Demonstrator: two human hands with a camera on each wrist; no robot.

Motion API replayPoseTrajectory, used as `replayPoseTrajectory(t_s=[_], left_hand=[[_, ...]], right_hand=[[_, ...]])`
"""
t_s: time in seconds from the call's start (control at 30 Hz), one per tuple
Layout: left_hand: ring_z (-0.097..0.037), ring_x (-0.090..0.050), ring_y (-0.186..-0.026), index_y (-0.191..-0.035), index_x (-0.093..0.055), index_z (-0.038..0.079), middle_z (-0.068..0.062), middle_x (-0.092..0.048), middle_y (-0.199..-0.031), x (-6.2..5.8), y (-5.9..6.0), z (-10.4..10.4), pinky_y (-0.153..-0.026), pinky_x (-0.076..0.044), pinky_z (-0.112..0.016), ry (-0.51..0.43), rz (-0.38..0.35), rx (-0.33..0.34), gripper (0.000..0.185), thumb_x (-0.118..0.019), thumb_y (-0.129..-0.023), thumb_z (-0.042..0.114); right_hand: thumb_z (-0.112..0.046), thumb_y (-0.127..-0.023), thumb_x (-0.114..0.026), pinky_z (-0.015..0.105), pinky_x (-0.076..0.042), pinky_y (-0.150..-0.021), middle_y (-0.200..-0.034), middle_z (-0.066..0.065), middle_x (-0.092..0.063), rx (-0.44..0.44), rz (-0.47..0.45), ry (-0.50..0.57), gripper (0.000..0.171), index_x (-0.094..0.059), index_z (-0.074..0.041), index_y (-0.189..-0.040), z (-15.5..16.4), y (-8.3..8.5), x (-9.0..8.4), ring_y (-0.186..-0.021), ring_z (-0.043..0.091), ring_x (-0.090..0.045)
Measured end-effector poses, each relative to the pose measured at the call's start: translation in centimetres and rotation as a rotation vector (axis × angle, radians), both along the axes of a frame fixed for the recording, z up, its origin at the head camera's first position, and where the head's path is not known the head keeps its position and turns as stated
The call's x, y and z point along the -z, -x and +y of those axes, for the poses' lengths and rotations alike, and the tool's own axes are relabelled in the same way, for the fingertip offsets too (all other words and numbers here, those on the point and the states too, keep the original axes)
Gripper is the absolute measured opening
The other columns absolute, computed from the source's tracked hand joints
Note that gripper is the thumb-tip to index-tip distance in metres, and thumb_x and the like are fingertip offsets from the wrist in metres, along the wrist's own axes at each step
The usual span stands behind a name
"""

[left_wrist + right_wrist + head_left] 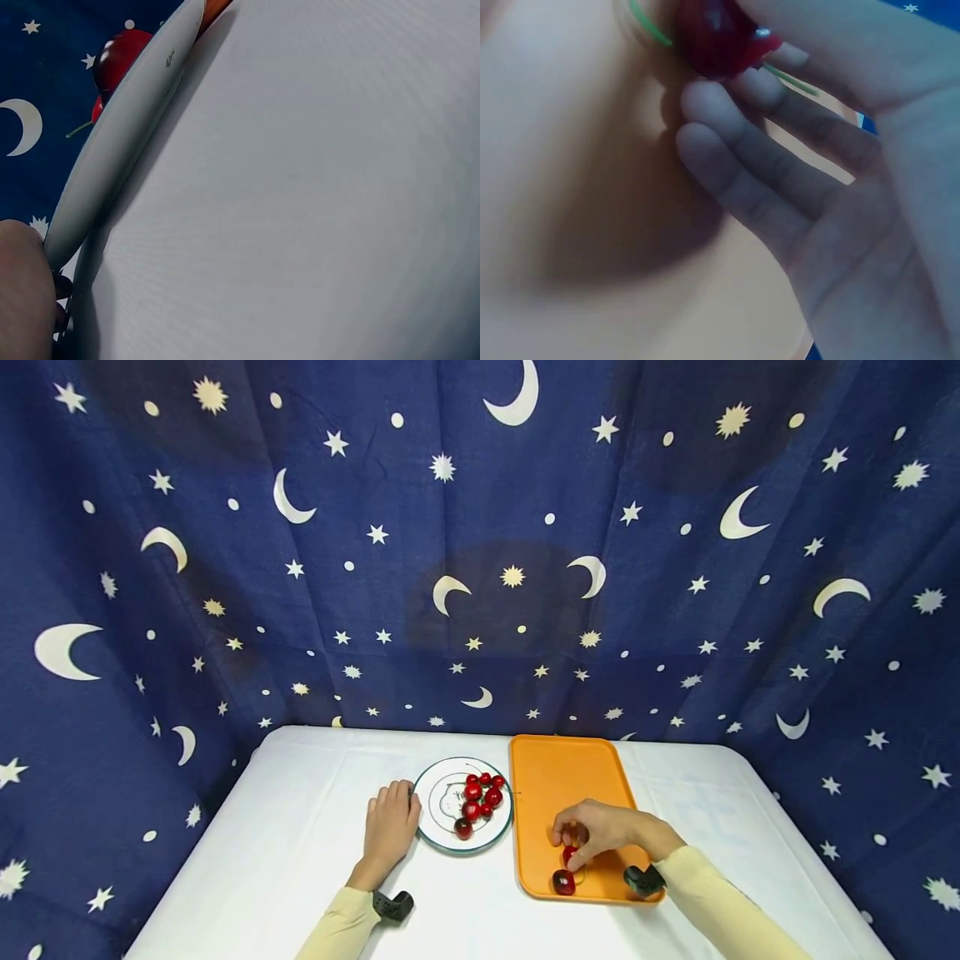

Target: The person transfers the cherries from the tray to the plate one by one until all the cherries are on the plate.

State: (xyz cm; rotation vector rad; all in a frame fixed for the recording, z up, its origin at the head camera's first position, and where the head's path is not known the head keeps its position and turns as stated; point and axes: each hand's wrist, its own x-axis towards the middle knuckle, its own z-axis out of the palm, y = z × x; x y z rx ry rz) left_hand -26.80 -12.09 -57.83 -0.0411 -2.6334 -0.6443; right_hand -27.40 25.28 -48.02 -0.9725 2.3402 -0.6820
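Note:
A white plate [438, 827] with several red cherries [477, 797] sits mid-table. My left hand [391, 827] lies flat on the cloth, fingers touching the plate's left rim [112, 150]. To the right lies an orange tray [558, 772]. Over its near part my right hand [592, 831] pinches a red cherry [716, 34] with a green stem between thumb and fingertips. Another dark cherry [563, 882] rests on the tray just below that hand.
The table wears a white cloth [300, 860]. A dark blue curtain with moons and stars [480, 568] closes off the back and both sides. Black wrist-camera mounts [393, 906] sit on both cream sleeves.

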Motion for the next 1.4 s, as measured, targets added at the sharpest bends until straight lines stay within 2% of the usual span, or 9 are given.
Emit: replayPoseTrajectory(t_s=[0.33, 0.6, 0.83, 1.0, 1.23, 1.4], left_hand=[[-0.027, -0.056, -0.093, -0.119, -0.064, 0.003, -0.013, -0.067, -0.108, -0.4, -0.1, 0.0, -0.077, -0.037, -0.038, -0.002, -0.037, 0.001, 0.028, -0.052, -0.104, 0.024], [-0.026, -0.055, -0.092, -0.119, -0.064, 0.004, -0.013, -0.067, -0.108, -0.6, -0.1, -0.1, -0.076, -0.036, -0.037, 0.005, -0.038, -0.002, 0.029, -0.052, -0.104, 0.025], [-0.025, -0.055, -0.092, -0.118, -0.065, 0.005, -0.011, -0.067, -0.107, -0.3, -0.2, 0.0, -0.076, -0.036, -0.037, 0.003, -0.012, -0.008, 0.028, -0.052, -0.104, 0.025], [-0.025, -0.054, -0.088, -0.115, -0.065, 0.004, -0.012, -0.066, -0.103, -0.1, -0.3, 0.3, -0.074, -0.035, -0.037, -0.011, 0.036, -0.001, 0.025, -0.054, -0.102, 0.023], [-0.024, -0.054, -0.091, -0.118, -0.065, 0.005, -0.010, -0.066, -0.106, -0.2, -0.3, 0.2, -0.076, -0.035, -0.036, 0.003, -0.018, -0.003, 0.027, -0.053, -0.104, 0.025], [-0.024, -0.055, -0.092, -0.118, -0.065, 0.005, -0.010, -0.066, -0.105, -0.2, -0.3, 0.1, -0.076, -0.035, -0.036, 0.011, -0.014, -0.006, 0.028, -0.052, -0.104, 0.026]], right_hand=[[-0.029, -0.087, -0.082, 0.018, -0.051, -0.072, -0.086, -0.008, -0.069, -0.026, 0.064, -0.001, 0.022, -0.071, -0.014, -0.098, 0.0, 0.0, 0.0, -0.076, -0.001, -0.056], [-0.030, -0.093, -0.076, 0.025, -0.055, -0.076, -0.100, -0.002, -0.071, 0.028, 0.241, 0.063, 0.027, -0.071, -0.012, -0.112, -0.9, 0.7, 0.3, -0.082, 0.011, -0.062], [-0.022, -0.093, -0.075, 0.029, -0.058, -0.081, -0.106, 0.000, -0.069, -0.019, 0.374, 0.121, 0.026, -0.072, -0.013, -0.117, -2.1, 1.1, 0.7, -0.087, 0.017, -0.064], [-0.021, -0.093, -0.075, 0.028, -0.058, -0.085, -0.109, -0.001, -0.068, 0.001, 0.392, 0.118, 0.030, -0.069, -0.012, -0.121, -2.7, 1.2, 1.0, -0.090, 0.014, -0.064], [-0.023, -0.094, -0.075, 0.031, -0.057, -0.086, -0.110, -0.003, -0.068, 0.018, 0.430, 0.128, 0.030, -0.069, -0.012, -0.121, -4.3, 1.0, 1.0, -0.093, 0.017, -0.063], [-0.022, -0.093, -0.076, 0.027, -0.057, -0.085, -0.109, -0.003, -0.068, 0.021, 0.471, 0.143, 0.028, -0.070, -0.012, -0.119, -5.7, 1.2, 1.1, -0.092, 0.015, -0.062]])
